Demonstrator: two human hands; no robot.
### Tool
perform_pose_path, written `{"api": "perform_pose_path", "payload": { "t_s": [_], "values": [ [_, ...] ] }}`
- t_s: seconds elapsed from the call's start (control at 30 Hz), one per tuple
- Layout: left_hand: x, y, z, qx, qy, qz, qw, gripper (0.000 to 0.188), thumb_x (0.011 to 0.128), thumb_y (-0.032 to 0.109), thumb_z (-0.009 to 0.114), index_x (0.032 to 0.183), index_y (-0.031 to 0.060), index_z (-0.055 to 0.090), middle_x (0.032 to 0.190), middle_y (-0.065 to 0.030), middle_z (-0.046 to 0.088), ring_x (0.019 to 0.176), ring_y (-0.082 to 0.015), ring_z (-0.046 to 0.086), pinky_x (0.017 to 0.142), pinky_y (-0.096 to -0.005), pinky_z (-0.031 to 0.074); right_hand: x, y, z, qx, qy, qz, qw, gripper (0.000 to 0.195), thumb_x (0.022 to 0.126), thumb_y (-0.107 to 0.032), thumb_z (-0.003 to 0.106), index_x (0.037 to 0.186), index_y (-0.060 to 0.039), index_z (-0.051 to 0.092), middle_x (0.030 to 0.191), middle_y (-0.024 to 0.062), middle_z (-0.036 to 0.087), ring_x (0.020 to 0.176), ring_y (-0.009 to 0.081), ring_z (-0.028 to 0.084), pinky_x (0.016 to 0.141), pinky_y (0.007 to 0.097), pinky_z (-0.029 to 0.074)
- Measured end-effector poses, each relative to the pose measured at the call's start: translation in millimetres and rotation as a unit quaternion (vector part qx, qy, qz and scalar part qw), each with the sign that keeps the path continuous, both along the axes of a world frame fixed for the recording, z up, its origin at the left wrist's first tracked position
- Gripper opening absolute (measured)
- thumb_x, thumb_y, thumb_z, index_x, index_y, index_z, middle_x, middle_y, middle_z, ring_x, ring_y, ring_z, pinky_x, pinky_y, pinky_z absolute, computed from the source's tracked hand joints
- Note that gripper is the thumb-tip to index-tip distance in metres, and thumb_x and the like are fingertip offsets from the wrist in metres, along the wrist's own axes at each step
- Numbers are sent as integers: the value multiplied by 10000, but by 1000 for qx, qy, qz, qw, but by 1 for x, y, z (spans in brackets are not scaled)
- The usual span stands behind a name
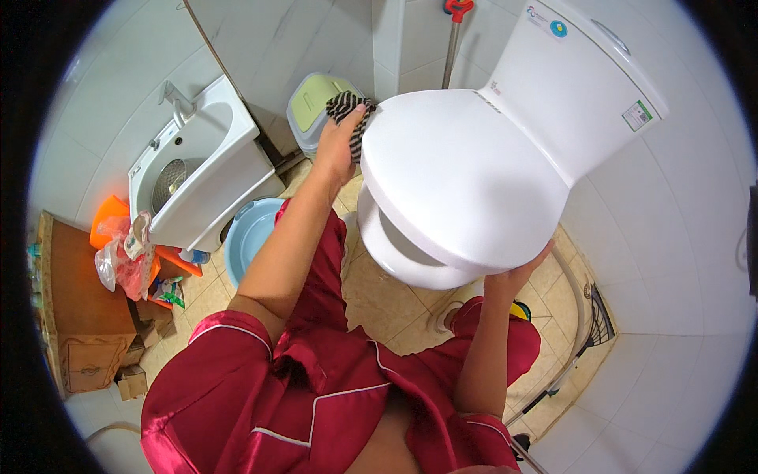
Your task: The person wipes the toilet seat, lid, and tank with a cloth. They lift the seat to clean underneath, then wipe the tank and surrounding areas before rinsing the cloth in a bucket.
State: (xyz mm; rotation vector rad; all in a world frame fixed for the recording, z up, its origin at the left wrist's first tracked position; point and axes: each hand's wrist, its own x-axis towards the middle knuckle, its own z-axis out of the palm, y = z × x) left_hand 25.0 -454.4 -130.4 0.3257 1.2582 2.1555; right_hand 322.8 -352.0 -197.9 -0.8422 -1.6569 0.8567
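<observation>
A white toilet lid (462,178) stands partly raised, with a dark gap between it and the bowl rim (408,260). My left hand (340,145) holds a black-and-beige striped cloth (349,106) against the left edge of the lid. At the lid's lower right edge is my right hand (512,278), gripping it; some of its fingers are hidden beneath. Behind the lid rises the white toilet tank (574,77), which bears stickers and a flush button on top.
A lidded bin (314,112) stands left of the toilet, and a red-handled tool (453,41) leans behind it. Leftward are a washbasin (219,130), a blue tub (251,231) and a wooden cabinet (89,296). A hose (571,278) and a black brush head (601,320) lie right.
</observation>
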Motion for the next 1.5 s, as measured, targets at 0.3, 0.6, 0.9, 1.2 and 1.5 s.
{"api": "perform_pose_path", "payload": {
  "t_s": [0.3,0.6,0.9,1.2,1.5],
  "values": [
    [-62,69,-15,-203,-65,-203,956,309,846,259,662,946,-31,628,808,-118,670,628,-193,655,546,-341,565,9,-14,-27,-22,-111,-42,993,992,783,-320,680,1454,18,33,1477,233,231,1355,359,277,1117,421,198],
    [-108,185,-103,-338,187,-266,883,424,879,346,626,988,-63,612,814,-87,657,717,-149,635,584,-292,519,15,-22,-33,-21,-195,18,980,921,751,-187,693,1432,18,108,1353,236,363,1221,367,405,1025,453,306],
    [-89,259,-100,-415,366,-201,808,762,838,550,550,1148,-147,547,1031,-219,637,927,-268,621,782,-371,483,30,-25,-53,-70,-320,22,945,1020,728,-211,712,1429,68,25,1468,317,101,1347,467,164,1096,535,136],
    [-96,354,-124,-455,459,-62,761,683,866,509,537,1150,-113,530,1153,-285,544,1086,-381,548,898,-413,454,47,-3,13,-112,-574,102,805,775,776,-230,649,1375,60,252,1316,255,442,1215,396,441,986,531,325],
    [-65,406,-78,-503,608,-95,607,321,823,297,607,973,18,662,1043,-200,624,990,-306,615,775,-393,511,-22,33,-1,139,-450,180,863,458,825,-167,584,1246,-5,508,1301,281,448,1237,410,421,946,556,389]
  ]
}}
